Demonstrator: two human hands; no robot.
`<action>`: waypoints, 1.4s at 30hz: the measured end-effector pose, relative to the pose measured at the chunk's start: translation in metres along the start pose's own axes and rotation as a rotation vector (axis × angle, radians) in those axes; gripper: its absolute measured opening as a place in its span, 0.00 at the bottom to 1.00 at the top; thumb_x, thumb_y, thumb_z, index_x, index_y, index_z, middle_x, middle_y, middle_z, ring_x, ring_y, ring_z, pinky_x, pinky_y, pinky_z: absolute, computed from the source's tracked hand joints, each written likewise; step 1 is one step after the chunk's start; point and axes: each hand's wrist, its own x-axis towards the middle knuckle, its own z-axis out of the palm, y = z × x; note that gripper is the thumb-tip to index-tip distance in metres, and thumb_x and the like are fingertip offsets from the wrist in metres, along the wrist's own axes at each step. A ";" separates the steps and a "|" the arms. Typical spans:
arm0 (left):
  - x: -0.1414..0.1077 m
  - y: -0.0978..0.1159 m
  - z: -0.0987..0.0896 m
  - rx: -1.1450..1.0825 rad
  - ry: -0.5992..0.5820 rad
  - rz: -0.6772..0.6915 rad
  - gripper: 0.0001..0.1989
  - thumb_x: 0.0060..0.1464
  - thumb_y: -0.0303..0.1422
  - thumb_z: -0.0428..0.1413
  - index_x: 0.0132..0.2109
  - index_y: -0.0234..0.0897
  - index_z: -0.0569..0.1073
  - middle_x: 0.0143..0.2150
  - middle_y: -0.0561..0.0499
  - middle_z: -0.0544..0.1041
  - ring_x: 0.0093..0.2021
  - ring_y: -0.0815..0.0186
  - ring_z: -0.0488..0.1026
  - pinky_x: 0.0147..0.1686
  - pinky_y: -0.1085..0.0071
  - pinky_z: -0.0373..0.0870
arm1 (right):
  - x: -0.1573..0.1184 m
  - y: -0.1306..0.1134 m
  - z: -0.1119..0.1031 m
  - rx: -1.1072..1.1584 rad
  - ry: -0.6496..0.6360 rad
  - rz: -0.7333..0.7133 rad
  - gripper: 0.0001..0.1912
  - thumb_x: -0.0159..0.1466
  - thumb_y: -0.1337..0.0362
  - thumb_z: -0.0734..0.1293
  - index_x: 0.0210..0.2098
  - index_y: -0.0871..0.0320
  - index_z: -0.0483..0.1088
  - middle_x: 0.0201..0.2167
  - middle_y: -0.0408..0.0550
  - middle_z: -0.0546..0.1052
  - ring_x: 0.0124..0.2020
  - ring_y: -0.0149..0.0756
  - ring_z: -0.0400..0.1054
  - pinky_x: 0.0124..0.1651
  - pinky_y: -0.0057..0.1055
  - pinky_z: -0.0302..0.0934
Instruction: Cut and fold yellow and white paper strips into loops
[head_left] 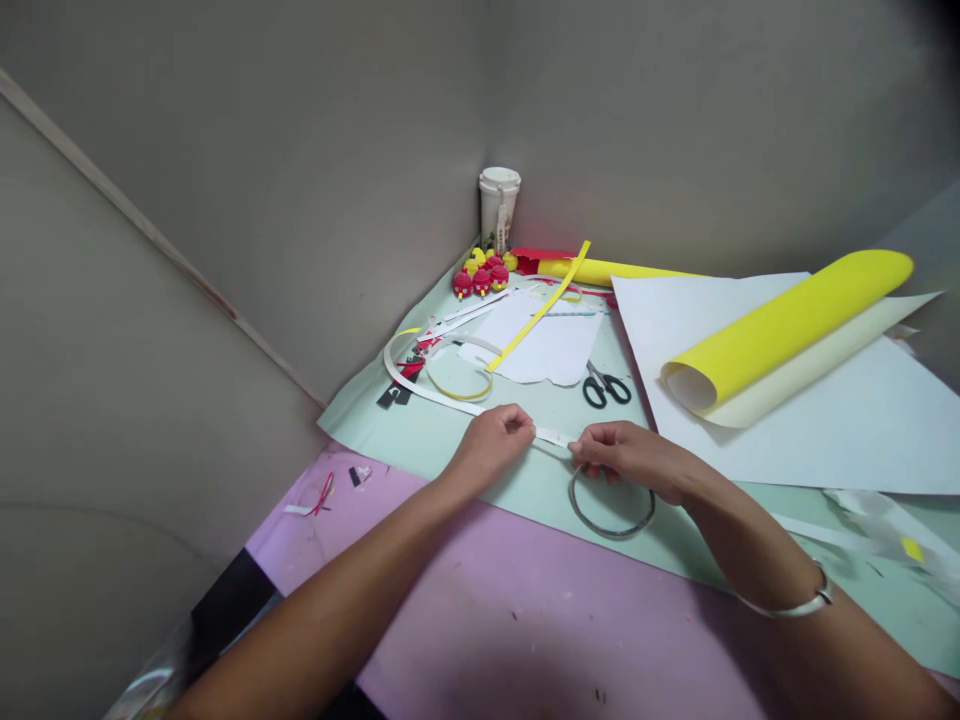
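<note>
A narrow white paper strip (553, 437) is stretched between my two hands, low over the green sheet. My left hand (495, 445) pinches it at one side, and the strip runs on behind that hand in a long curl to the left. The fingertips of my right hand (630, 455) close on its other side. Under the right fingers is a thin grey ring (611, 532), which looks like a narrow roll of tape; whether the fingers hold it is unclear. Black-handled scissors (606, 385) lie just beyond the hands.
Behind lie a yellow strip (540, 305), white paper (517, 345) and small red and yellow balls (480, 275) near a lidded cup (499, 205). To the right, a rolled yellow sheet (795, 330) rests on large white sheets (810, 460). Grey walls (360, 200) enclose the corner.
</note>
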 end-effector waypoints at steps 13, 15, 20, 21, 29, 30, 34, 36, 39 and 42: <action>0.004 0.002 0.007 0.053 0.079 -0.043 0.05 0.51 0.32 0.53 0.31 0.39 0.73 0.32 0.52 0.78 0.34 0.64 0.73 0.34 0.72 0.66 | 0.019 -0.013 -0.001 -0.296 0.118 -0.074 0.22 0.62 0.47 0.61 0.21 0.56 0.66 0.21 0.47 0.75 0.23 0.34 0.65 0.28 0.30 0.54; 0.005 0.002 0.007 0.050 0.084 -0.056 0.05 0.50 0.32 0.53 0.31 0.39 0.73 0.32 0.51 0.78 0.34 0.64 0.73 0.34 0.72 0.67 | 0.023 -0.012 0.000 -0.291 0.127 -0.053 0.22 0.62 0.46 0.61 0.22 0.56 0.65 0.20 0.46 0.75 0.22 0.33 0.65 0.28 0.29 0.54; 0.006 0.005 0.008 0.099 0.106 -0.083 0.04 0.49 0.30 0.53 0.30 0.38 0.72 0.31 0.51 0.77 0.33 0.64 0.73 0.33 0.72 0.66 | 0.030 -0.008 0.004 -0.300 0.168 -0.016 0.22 0.61 0.45 0.61 0.22 0.56 0.65 0.21 0.46 0.75 0.21 0.31 0.63 0.27 0.29 0.52; 0.006 0.006 0.009 0.115 0.110 -0.085 0.04 0.49 0.30 0.53 0.29 0.38 0.72 0.31 0.52 0.77 0.33 0.65 0.72 0.32 0.72 0.65 | 0.030 -0.008 0.005 -0.323 0.184 -0.017 0.22 0.61 0.46 0.61 0.22 0.56 0.65 0.21 0.46 0.75 0.21 0.31 0.63 0.27 0.29 0.51; 0.008 0.010 0.010 0.179 0.131 -0.121 0.02 0.47 0.30 0.54 0.29 0.39 0.71 0.29 0.53 0.75 0.30 0.66 0.70 0.30 0.72 0.62 | 0.031 -0.012 0.013 -0.516 0.298 -0.046 0.21 0.61 0.47 0.60 0.20 0.55 0.63 0.19 0.45 0.72 0.21 0.33 0.60 0.26 0.31 0.48; 0.008 0.010 0.010 0.184 0.129 -0.126 0.02 0.47 0.29 0.54 0.28 0.39 0.71 0.29 0.53 0.75 0.30 0.66 0.69 0.29 0.72 0.62 | 0.032 -0.012 0.013 -0.522 0.301 -0.042 0.21 0.61 0.47 0.60 0.20 0.55 0.64 0.19 0.45 0.72 0.21 0.33 0.60 0.26 0.31 0.48; 0.009 0.011 0.010 0.194 0.123 -0.125 0.03 0.48 0.29 0.53 0.28 0.39 0.70 0.29 0.53 0.75 0.30 0.66 0.69 0.29 0.72 0.62 | 0.034 -0.011 0.014 -0.538 0.321 -0.027 0.21 0.61 0.46 0.61 0.21 0.55 0.65 0.21 0.47 0.73 0.21 0.33 0.61 0.27 0.31 0.47; 0.009 0.011 0.010 0.192 0.119 -0.120 0.03 0.48 0.29 0.53 0.28 0.39 0.70 0.30 0.53 0.75 0.30 0.66 0.69 0.29 0.72 0.62 | 0.035 -0.011 0.015 -0.550 0.329 -0.023 0.22 0.60 0.45 0.61 0.22 0.55 0.66 0.22 0.47 0.74 0.22 0.34 0.62 0.27 0.31 0.47; 0.009 0.011 0.010 0.184 0.115 -0.113 0.03 0.48 0.29 0.53 0.28 0.39 0.70 0.30 0.53 0.75 0.30 0.66 0.69 0.29 0.72 0.62 | 0.035 -0.011 0.017 -0.572 0.339 -0.023 0.21 0.61 0.46 0.61 0.23 0.55 0.67 0.22 0.48 0.74 0.22 0.34 0.62 0.28 0.32 0.48; 0.008 0.011 0.009 0.172 0.111 -0.109 0.03 0.49 0.30 0.54 0.28 0.39 0.70 0.30 0.52 0.75 0.30 0.66 0.69 0.29 0.72 0.63 | 0.035 -0.011 0.018 -0.596 0.344 -0.027 0.20 0.62 0.48 0.61 0.23 0.56 0.68 0.23 0.48 0.74 0.23 0.34 0.63 0.28 0.32 0.47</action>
